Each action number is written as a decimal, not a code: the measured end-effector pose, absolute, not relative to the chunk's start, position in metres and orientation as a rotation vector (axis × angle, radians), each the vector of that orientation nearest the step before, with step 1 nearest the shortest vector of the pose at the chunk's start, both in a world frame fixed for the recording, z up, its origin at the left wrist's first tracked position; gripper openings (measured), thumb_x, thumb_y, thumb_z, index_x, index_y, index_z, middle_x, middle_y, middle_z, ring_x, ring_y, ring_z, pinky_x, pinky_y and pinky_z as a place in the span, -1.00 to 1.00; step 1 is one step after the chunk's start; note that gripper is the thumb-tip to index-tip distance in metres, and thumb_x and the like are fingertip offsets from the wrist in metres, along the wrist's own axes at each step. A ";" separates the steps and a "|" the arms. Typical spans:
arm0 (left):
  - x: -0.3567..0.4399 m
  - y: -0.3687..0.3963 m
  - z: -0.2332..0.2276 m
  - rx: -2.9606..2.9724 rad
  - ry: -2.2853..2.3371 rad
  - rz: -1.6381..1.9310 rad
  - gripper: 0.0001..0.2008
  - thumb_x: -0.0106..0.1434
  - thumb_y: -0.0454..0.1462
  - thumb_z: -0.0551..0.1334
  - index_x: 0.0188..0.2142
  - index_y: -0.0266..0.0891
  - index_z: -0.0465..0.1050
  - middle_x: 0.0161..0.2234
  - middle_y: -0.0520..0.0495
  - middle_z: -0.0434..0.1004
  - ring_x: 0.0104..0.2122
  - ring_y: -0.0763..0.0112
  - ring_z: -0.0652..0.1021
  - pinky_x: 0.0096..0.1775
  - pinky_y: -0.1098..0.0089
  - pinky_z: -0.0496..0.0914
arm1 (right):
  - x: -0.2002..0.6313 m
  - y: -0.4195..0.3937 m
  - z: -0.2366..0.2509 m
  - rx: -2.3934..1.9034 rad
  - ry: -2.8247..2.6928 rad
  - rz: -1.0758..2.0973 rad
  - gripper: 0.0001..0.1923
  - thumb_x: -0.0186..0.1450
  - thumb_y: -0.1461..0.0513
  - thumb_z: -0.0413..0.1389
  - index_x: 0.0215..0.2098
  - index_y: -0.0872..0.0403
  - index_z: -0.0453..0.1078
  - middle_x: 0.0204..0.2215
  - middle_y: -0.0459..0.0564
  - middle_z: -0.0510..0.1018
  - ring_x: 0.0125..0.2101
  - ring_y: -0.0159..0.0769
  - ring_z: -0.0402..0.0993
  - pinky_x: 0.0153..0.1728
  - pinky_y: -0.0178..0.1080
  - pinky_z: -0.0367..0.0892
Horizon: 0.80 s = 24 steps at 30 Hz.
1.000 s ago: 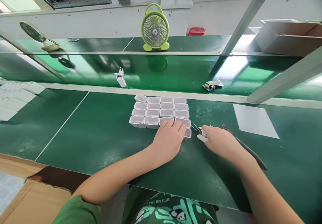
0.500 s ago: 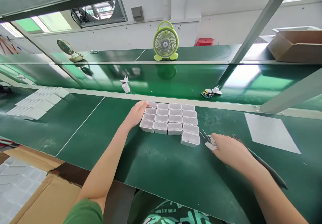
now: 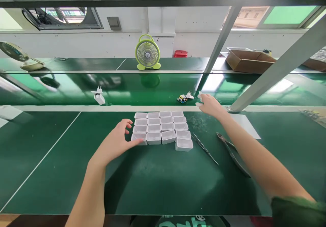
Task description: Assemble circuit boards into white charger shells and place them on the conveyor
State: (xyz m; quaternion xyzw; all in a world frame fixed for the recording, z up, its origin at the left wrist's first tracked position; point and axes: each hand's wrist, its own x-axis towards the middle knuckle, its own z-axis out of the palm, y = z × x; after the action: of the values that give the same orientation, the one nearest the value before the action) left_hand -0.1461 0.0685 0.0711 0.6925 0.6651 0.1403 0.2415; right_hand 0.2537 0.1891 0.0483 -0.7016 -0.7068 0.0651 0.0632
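Note:
Rows of small white plastic boxes [image 3: 154, 138], open at the top, form a block on the green bench. My left hand [image 3: 119, 138] curves around the block's left edge, thumb and fingers apart, the thumb at the front left box. My right hand [image 3: 210, 104] reaches to the back ledge, white covers on its fingertips, which are apart and hold nothing visible. Just left of those fingertips lie a small circuit board [image 3: 182, 99] and a white plug piece [image 3: 189, 95]. Metal tweezers [image 3: 204, 148] rest right of the boxes, and dark-handled pliers [image 3: 233, 154] lie below my right forearm.
A white adapter with plug pins [image 3: 99, 96] sits on the ledge at left. Behind stand a green fan [image 3: 147, 54] and a cardboard box [image 3: 248, 61]. A slanted metal post [image 3: 275, 65] rises at right. A white sheet [image 3: 246, 125] lies partly behind my right arm.
My right hand has left the tweezers on the bench and moved up to the circuit board. My left hand has shifted toward the block's front left corner. The view has turned right.

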 end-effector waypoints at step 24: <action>-0.123 0.036 0.091 2.158 1.528 0.324 -0.72 0.37 -0.07 0.08 -0.38 -0.14 0.39 -0.26 0.00 0.30 -0.40 0.40 0.43 -0.30 0.36 0.38 | 0.260 0.203 0.103 -2.002 -2.778 -0.048 -0.72 0.08 0.33 0.24 -0.20 0.11 0.52 -0.14 0.13 0.52 -0.09 -0.06 0.40 -0.21 -0.24 0.22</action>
State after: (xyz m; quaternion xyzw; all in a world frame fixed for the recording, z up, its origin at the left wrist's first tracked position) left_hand -0.1229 0.0359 0.0908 0.7872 0.5573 0.1181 0.2364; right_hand 0.2597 0.2028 0.1028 -0.5786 -0.8032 -0.0138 -0.1411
